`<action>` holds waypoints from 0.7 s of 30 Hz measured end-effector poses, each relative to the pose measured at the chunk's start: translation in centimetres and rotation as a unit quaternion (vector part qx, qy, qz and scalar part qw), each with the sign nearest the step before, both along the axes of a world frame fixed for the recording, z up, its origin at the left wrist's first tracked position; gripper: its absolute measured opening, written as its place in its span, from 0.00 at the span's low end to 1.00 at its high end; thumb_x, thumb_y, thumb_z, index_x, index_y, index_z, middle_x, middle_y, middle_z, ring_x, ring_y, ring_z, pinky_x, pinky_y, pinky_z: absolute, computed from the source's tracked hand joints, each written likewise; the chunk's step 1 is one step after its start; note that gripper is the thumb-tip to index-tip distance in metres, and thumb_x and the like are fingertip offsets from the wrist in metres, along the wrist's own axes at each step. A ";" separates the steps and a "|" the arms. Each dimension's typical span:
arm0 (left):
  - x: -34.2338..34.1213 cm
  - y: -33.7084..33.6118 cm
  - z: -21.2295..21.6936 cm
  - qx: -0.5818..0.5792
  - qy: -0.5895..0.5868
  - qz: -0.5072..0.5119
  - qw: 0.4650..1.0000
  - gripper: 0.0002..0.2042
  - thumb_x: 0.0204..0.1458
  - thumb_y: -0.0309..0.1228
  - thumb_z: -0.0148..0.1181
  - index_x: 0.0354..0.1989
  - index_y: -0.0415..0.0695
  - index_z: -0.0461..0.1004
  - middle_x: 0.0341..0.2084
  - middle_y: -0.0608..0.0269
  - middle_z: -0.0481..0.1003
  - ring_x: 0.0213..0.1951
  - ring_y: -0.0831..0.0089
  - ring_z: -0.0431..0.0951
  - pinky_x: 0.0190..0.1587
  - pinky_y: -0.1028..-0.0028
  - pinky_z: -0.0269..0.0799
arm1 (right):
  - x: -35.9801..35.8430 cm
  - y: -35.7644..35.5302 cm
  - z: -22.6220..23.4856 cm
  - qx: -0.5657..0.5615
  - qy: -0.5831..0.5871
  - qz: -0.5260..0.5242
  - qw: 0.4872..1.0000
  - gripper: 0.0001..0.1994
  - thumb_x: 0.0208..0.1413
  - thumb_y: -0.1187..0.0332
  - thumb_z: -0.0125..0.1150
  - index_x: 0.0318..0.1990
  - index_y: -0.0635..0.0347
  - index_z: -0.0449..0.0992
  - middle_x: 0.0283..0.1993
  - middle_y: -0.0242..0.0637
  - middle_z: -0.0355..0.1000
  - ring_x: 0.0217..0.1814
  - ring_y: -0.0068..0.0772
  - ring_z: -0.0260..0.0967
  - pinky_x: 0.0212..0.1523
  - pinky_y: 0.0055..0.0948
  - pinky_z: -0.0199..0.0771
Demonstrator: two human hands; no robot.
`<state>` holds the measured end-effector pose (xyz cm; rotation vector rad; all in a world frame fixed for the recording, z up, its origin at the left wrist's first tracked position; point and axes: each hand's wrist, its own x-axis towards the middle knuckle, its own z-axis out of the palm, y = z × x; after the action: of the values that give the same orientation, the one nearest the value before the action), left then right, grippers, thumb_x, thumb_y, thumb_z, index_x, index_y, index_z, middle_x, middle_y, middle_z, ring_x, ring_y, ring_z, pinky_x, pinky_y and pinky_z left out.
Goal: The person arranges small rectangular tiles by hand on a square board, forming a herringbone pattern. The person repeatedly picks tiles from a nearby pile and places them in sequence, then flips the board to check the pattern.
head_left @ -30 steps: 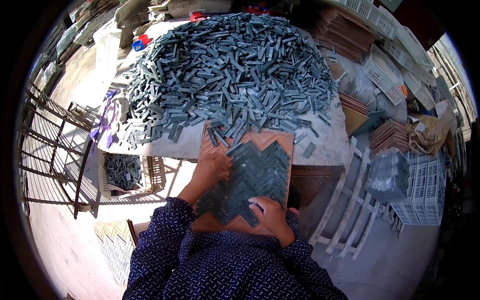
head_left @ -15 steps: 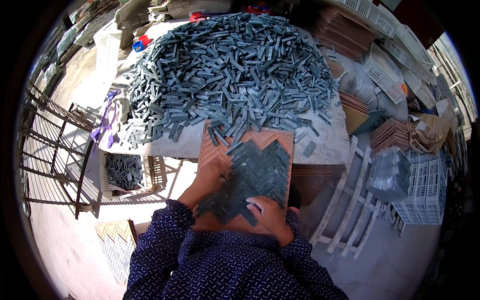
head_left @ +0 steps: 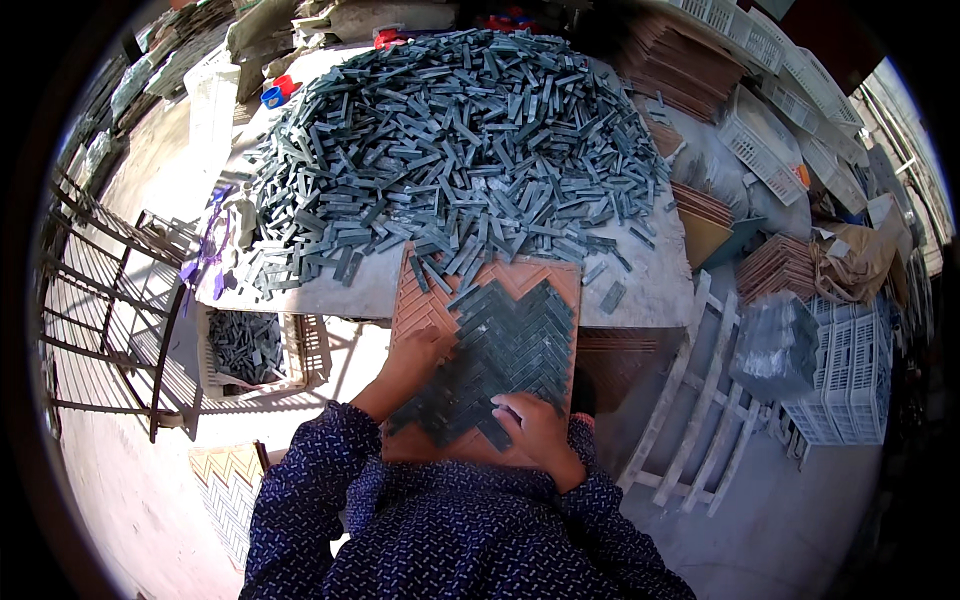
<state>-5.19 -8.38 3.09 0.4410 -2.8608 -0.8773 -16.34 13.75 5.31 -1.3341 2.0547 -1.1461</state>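
An orange-brown grooved tray (head_left: 420,295) leans against the table's near edge and rests at my lap. Narrow dark grey-green stone strips (head_left: 510,340) fill most of it in a zigzag herringbone; bare grooves show along the top and left. My left hand (head_left: 420,360) is over the tray's left side, fingers curled down at the edge of the laid strips; what lies under its fingertips is hidden. At the lower right, my right hand (head_left: 540,430) rests on the pattern with fingers bent and thumb close to the index finger, beside the lowest strips. Whatever it pinches cannot be made out.
A large heap of loose stone strips (head_left: 460,150) covers the table (head_left: 650,290), some spilling onto the tray's top edge. A crate of strips (head_left: 245,345) stands lower left, near a metal rack (head_left: 105,310). On the right are a slatted pallet (head_left: 690,400) and plastic crates (head_left: 845,380).
The tray and scene have shifted very slightly left in view. Both hands keep nearly the same places and poses on the tray.
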 end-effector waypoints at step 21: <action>-0.3 -1.7 0.4 0.066 0.065 -0.056 0.994 0.16 0.43 0.24 0.58 0.43 0.41 0.70 0.34 0.57 0.71 0.39 0.57 0.74 0.40 0.66 0.71 | 0.3 -0.1 -0.9 -0.017 0.020 0.011 1.000 0.09 0.49 0.72 0.61 0.38 0.63 0.75 0.37 0.44 0.74 0.34 0.44 0.74 0.33 0.32 0.74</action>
<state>-5.52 -10.10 3.48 0.2276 -2.7419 -1.0776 -16.05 13.65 4.38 -1.4036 2.0526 -1.1576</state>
